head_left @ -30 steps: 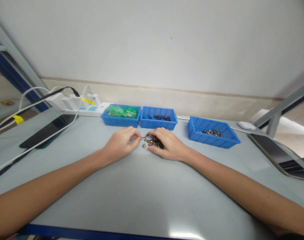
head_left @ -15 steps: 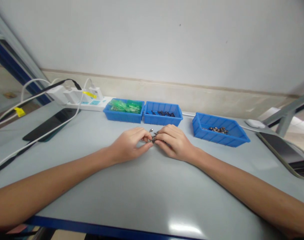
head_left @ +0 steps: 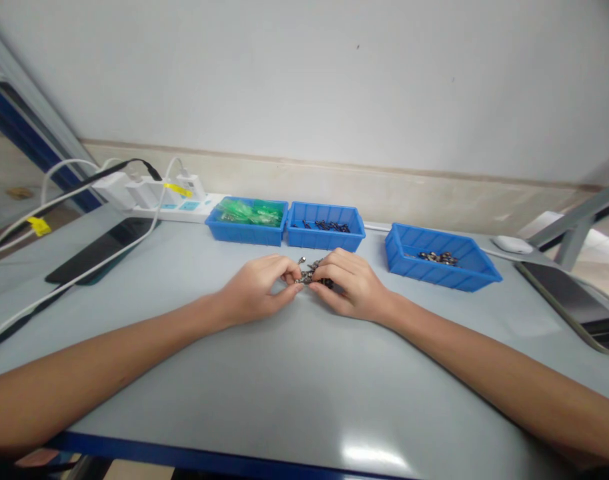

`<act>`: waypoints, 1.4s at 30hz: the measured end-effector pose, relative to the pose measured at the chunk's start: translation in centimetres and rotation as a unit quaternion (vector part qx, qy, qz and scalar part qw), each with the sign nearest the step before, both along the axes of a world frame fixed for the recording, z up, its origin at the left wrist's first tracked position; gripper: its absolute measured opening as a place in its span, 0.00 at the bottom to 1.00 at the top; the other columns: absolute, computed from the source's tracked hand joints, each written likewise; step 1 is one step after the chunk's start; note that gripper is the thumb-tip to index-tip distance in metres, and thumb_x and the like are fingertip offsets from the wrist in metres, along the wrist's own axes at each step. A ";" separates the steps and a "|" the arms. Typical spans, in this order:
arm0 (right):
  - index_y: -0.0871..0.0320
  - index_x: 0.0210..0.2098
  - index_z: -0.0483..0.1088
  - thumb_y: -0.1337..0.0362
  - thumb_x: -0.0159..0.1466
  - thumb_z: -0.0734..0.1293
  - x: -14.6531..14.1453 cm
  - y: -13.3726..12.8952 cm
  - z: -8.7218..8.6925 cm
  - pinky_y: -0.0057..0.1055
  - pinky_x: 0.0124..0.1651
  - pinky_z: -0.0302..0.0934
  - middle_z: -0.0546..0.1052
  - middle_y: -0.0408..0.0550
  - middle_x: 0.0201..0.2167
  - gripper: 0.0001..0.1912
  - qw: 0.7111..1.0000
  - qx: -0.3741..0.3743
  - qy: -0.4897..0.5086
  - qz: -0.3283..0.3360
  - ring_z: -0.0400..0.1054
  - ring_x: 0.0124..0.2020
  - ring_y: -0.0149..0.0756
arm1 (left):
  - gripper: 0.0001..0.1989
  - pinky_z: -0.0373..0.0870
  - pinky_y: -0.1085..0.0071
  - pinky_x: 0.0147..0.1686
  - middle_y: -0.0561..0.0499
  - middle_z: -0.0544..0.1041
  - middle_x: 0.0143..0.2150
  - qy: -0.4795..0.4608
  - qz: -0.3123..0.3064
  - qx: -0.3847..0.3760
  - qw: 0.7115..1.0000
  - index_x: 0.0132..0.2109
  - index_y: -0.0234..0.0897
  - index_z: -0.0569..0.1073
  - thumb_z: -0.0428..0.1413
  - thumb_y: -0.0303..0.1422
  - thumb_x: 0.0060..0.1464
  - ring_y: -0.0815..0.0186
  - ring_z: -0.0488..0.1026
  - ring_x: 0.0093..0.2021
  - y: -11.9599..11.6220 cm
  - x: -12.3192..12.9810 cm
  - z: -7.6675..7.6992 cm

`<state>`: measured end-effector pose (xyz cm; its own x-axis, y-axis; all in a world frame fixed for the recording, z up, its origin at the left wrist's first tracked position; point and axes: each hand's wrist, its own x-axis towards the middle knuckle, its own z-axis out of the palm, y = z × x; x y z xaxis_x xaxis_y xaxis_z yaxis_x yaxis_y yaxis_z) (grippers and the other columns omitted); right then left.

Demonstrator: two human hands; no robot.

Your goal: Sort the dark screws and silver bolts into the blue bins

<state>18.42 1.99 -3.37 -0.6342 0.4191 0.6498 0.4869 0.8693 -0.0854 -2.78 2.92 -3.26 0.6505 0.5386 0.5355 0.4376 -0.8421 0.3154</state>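
Observation:
At mid-table my left hand pinches a small shiny metal part between thumb and fingers; its exact kind is too small to make out. Facing it, my right hand is closed, thumb and fingertips meeting at a cluster of small dark metal parts. Some of these parts show under and between the right fingers, and the fingers hide the rest. One little metal piece with a rounded end sticks up just behind the left fingertips. The two hands' fingertips are only a small gap apart.
Behind the hands stand a blue bin of green plastic bags and a blue bin of dark metal parts. Another blue bin with shiny parts is at right. Phones lie at both sides; a power strip with cables is back left.
The right fingers have lifted and loosened slightly, so more of the dark metal parts show beneath them. My left hand has shifted a touch to the left.

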 end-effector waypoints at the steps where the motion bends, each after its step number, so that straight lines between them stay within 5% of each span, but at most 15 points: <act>1: 0.59 0.33 0.68 0.63 0.63 0.62 0.0 0.0 0.0 0.31 0.34 0.57 0.73 0.50 0.29 0.06 1.000 0.002 0.000 0.002 0.65 0.32 0.34 | 0.03 0.66 0.74 0.34 0.52 0.72 0.30 -0.001 0.000 0.001 1.000 0.36 0.35 0.66 0.52 0.30 0.55 0.70 0.70 0.32 0.0 0.0 0.0; 18: 0.61 0.31 0.66 0.64 0.65 0.59 0.0 0.2 0.1 0.30 0.32 0.57 0.71 0.48 0.25 0.09 0.999 0.036 -0.010 0.016 0.62 0.29 0.33 | 0.04 0.65 0.73 0.34 0.54 0.72 0.29 0.011 -0.019 -0.013 1.000 0.37 0.36 0.66 0.52 0.31 0.55 0.69 0.70 0.31 0.1 -0.1 -0.1; 25: 0.60 0.39 0.66 0.61 0.64 0.61 0.1 0.2 -0.2 0.31 0.35 0.58 0.72 0.49 0.30 0.09 1.000 0.008 -0.010 0.022 0.64 0.32 0.34 | 0.01 0.62 0.71 0.35 0.55 0.72 0.28 0.028 -0.012 0.015 0.999 0.35 0.36 0.66 0.51 0.28 0.53 0.69 0.69 0.30 0.2 0.0 -0.1; 30: 0.59 0.37 0.66 0.68 0.63 0.59 0.1 0.3 -0.3 0.31 0.36 0.58 0.72 0.49 0.30 0.06 0.998 0.040 -0.022 0.032 0.64 0.33 0.34 | 0.01 0.61 0.70 0.36 0.55 0.71 0.27 0.035 -0.019 0.014 0.999 0.35 0.36 0.66 0.51 0.28 0.53 0.68 0.69 0.31 0.3 0.0 -0.1; 42: 0.60 0.36 0.65 0.69 0.64 0.58 -0.2 0.1 -0.3 0.30 0.35 0.59 0.73 0.49 0.29 0.05 0.999 0.036 -0.016 0.022 0.64 0.32 0.34 | 0.05 0.60 0.69 0.38 0.56 0.72 0.28 0.049 0.003 -0.016 0.999 0.40 0.36 0.66 0.51 0.31 0.55 0.67 0.70 0.34 0.1 -0.1 0.0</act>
<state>18.22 2.12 -3.70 -0.6724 0.3432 0.6558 0.4492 0.8934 -0.0069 -2.88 3.02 -3.25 0.6962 0.5580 0.4516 0.4726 -0.8298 0.2967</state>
